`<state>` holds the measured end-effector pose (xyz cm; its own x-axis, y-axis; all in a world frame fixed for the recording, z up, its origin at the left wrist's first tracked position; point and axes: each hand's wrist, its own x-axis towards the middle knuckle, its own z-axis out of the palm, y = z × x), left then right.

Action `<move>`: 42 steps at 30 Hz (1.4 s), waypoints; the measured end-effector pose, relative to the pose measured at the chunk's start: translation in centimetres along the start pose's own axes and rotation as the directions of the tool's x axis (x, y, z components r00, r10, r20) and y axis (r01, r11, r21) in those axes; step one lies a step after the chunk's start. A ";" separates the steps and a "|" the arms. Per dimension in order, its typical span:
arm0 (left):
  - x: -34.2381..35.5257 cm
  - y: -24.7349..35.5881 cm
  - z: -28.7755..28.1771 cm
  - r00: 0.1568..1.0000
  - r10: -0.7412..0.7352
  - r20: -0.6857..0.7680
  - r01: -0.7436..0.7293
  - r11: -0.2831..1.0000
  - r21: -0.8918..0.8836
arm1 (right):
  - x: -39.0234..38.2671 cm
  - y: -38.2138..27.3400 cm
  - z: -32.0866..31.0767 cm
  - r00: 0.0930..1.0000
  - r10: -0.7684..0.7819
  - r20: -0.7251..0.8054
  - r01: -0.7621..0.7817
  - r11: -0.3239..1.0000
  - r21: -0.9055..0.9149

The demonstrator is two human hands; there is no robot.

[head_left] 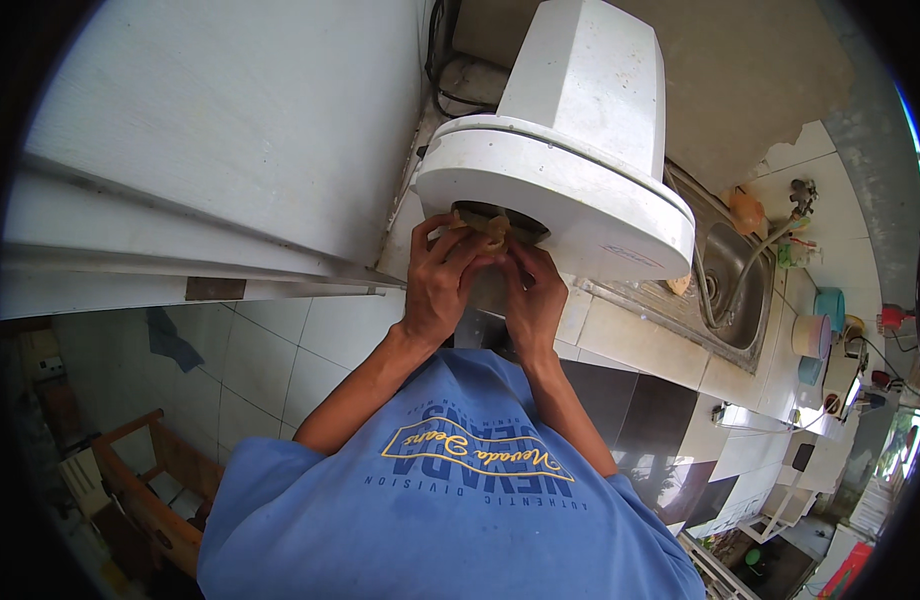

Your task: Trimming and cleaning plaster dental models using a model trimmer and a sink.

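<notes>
While both hands are raised to the front of a white machine, we have a crumpled tan piece right at the tips of our fingers, just in front of the machine's dark opening. Our left hand has its fingers bent and drawn together on the piece from the left; our right hand has thumb and forefinger nearly closed, pinching its lower right side, though the exact contact there is partly hidden. Just above our fingertips, the rim of the opening and the machine's rounded white face crowd us. To the left of our fingers, the edge of a large white panel ends near our left wrist. Our freest room is below the fingers, back toward our blue shirt, with a narrow gap between the wrists. To the right of our fingers, the tiled surface runs beneath the machine toward a metal sink, well apart from our right hand.
</notes>
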<state>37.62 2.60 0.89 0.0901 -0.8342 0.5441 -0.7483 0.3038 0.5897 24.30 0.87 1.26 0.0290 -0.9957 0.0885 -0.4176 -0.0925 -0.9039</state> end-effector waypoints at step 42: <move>-3.3 10.1 3.6 0.867 -0.425 -0.259 0.496 0.785 0.373 | 43.9 28.1 -66.8 0.989 -0.084 -0.120 -0.092 0.280 -0.956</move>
<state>27.38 6.80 2.89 0.5663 -0.7335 0.3759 -0.7874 -0.3467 0.5098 -46.79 -44.76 7.70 -0.0453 -0.9759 0.2136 -0.9874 0.0762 0.1385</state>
